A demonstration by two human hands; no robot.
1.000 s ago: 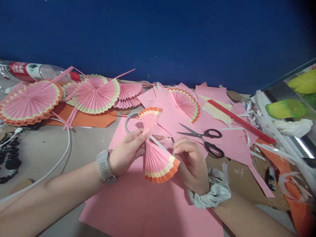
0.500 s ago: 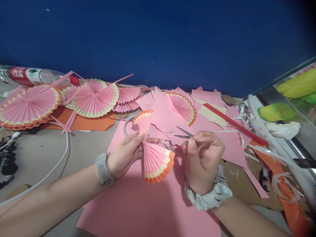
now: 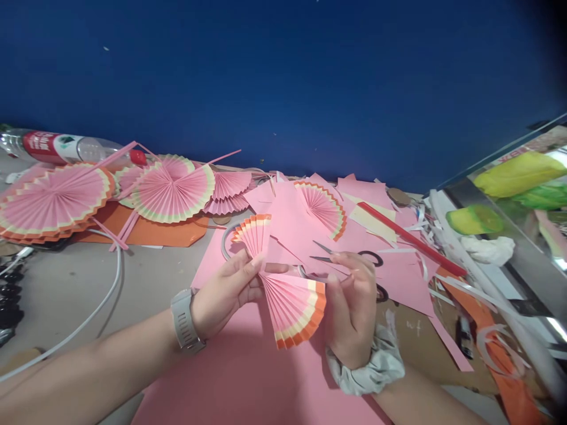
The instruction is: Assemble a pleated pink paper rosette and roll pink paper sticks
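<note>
Compared with the frame half a second earlier, the right hand (image 3: 352, 313) lies closer to the pleated paper fan (image 3: 295, 304), whose lower half spreads farther to the right; both handle loops of the black scissors (image 3: 382, 293) now show beside that hand. The fan, pink with cream and orange borders, occupies the centre of the frame, its two halves flaring above and below a narrow waist. The left hand (image 3: 233, 280) pinches this waist between thumb and fingers. The right hand has thumb and forefinger narrowly spaced at the fan's right edge; whether they grip anything cannot be told. A large pink sheet (image 3: 248, 369) extends below both hands to the bottom of the frame. Upper left: round pleated rosettes (image 3: 175, 188) and a plastic bottle (image 3: 88, 147) on its side. Right of centre: a red strip (image 3: 411, 238), lying diagonally across paper scraps.
</note>
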